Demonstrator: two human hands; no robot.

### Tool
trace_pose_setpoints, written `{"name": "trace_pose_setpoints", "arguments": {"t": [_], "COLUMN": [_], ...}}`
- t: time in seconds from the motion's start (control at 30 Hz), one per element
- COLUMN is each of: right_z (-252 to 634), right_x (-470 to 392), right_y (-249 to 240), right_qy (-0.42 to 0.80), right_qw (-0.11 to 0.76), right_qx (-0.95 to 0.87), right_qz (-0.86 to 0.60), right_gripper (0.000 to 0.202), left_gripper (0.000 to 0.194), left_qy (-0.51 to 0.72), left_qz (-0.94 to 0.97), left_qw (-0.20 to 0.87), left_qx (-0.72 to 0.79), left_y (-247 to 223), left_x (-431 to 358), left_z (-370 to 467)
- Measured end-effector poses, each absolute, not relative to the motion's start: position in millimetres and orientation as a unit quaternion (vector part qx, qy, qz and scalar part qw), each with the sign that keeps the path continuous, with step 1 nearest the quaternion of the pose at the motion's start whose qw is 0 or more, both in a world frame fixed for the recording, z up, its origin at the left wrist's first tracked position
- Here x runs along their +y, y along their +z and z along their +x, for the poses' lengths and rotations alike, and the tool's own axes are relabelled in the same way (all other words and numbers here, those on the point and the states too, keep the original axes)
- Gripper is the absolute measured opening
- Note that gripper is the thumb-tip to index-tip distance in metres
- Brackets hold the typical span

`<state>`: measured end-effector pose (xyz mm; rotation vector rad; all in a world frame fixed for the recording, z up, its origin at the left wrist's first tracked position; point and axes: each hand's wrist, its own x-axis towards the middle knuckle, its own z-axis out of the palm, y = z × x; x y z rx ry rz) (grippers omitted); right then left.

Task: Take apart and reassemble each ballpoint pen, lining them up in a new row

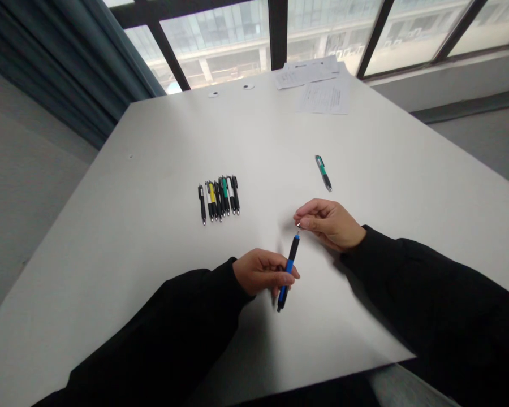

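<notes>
My left hand (266,272) holds a blue and black pen (289,265) by its barrel, tip end pointing up and away from me. Pinched between the thumb and fingers of my right hand (328,224) is a small silver pen tip cone (299,225), just off the pen's end. A thin refill point shows in the gap between them. Beyond my right hand a green and black pen (323,173) lies alone on the table. To the left, several pens (219,198) lie side by side in a row, with black, white, yellow and green barrels.
The white table (152,237) has its near edge close to my body. Printed papers (322,93) lie at the far edge, beside two small round white pieces (248,87). Windows stand behind, with a blue-grey curtain (80,51) at the left.
</notes>
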<state>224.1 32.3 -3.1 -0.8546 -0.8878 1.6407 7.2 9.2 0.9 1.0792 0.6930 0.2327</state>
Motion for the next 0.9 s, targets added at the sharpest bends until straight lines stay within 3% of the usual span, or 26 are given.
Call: {"name": "trace_pose_setpoints", "arguments": {"t": [0.3,0.7,0.9], "right_z": [229,242,249], "right_x": [31,33,34], "right_y": [-5,-3,0], "right_qy": [0.714,0.634,0.661], "right_qw": [0.479,0.435,0.406], "right_qx": [-0.399,-0.525,-0.537], "right_qz": [-0.318,-0.363,-0.332], "right_gripper": [0.025,0.022,0.023], "left_gripper": [0.045,0.044,0.043], "left_qy": [0.099,0.09,0.081], "left_qz": [0.513,0.522,0.517], "left_qw": [0.79,0.789,0.793], "left_qx": [0.322,0.312,0.312], "left_y": [-2,0,2], "left_x": [9,10,10], "left_z": [4,1,0]}}
